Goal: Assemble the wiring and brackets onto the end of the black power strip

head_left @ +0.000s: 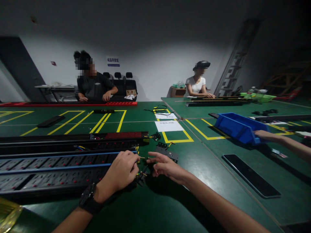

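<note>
Long black socket strips (60,161) with red switches and blue edges lie on the green table, reaching in from the left. My left hand (125,170), a black watch on its wrist, rests at their right end, fingers closed near thin wires; what it holds is too small to name. Just right of it, my right hand (164,165) has its fingers apart beside small dark parts (141,178). Whether it touches these parts is unclear. A black end piece (172,156) with short wires lies behind my right hand.
Right of my hands lies a large phone-like slab (251,176). Another person's hand (263,134) reaches into a blue bin (239,127). Paper labels (169,126) lie ahead. Two people work across the table. A yellow transparent object (9,215) sits at the near left.
</note>
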The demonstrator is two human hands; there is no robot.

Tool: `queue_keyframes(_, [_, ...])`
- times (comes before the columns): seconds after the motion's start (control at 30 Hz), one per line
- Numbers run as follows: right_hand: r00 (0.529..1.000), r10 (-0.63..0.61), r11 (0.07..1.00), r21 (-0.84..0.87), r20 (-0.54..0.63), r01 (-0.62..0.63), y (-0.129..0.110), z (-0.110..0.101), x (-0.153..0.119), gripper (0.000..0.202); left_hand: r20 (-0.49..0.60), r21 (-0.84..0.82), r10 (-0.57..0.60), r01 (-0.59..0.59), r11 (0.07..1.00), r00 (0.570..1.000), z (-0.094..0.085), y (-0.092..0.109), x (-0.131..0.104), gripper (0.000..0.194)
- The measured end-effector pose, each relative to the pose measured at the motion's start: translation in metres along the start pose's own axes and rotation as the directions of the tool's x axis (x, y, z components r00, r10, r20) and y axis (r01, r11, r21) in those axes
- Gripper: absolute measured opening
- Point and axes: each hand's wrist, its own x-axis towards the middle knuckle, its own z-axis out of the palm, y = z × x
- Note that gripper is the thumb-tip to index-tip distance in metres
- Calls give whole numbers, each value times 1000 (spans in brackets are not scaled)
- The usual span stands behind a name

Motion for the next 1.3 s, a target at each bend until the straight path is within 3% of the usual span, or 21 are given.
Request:
queue_keyframes(0.13, [995, 90, 996, 11, 50, -91, -5, -4, 3, 89, -12, -5, 2, -2, 1000, 1000, 0, 1, 0, 24])
queue_keyframes(0.27, [986, 148, 989, 3, 75, -149, -12, -4, 6, 66, 4, 11, 2, -2, 1000, 1000, 1, -1, 0, 25])
queue_keyframes(0.37, [989, 144, 989, -47, 19, -143, -16, 0, 8, 48, 17, 22, 3, -3, 1000, 1000, 2, -3, 0, 26])
queue_keyframes(0.5, [983, 181, 955, -233, -32, -183, -18, 0, 7, 33, 7, 26, 22, -23, 999, 1000, 3, -5, 0, 27])
queue_keyframes(0.6, [995, 53, 795, -599, -82, -91, -15, -1, 2, 26, -7, 19, 29, -29, 999, 1000, 2, -5, 0, 26])
queue_keyframes(0.7, [971, -218, 439, -898, -99, 7, -11, 4, -5, 15, 2, 16, 26, -26, 1000, 1000, 1, -4, 0, 26])
queue_keyframes(0.77, [955, -275, 250, -968, -109, -38, -11, 11, -10, 10, 13, 12, 21, -21, 1000, 1000, 1, -4, 0, 26])
queue_keyframes(0.9, [953, -238, 13, -982, -188, -191, -17, 24, -15, 17, 16, 18, 9, -10, 1000, 1000, 3, -4, 0, 26])
queue_keyframes(1.1, [959, -234, -97, -978, -160, -187, -16, 25, -15, 26, 6, 22, 21, -21, 1000, 1000, 5, -5, -1, 26])
queue_keyframes(1.3, [937, -329, -25, -991, -117, -133, -23, 16, -14, 32, 11, 12, 25, -26, 1000, 1000, 3, -6, 0, 27])
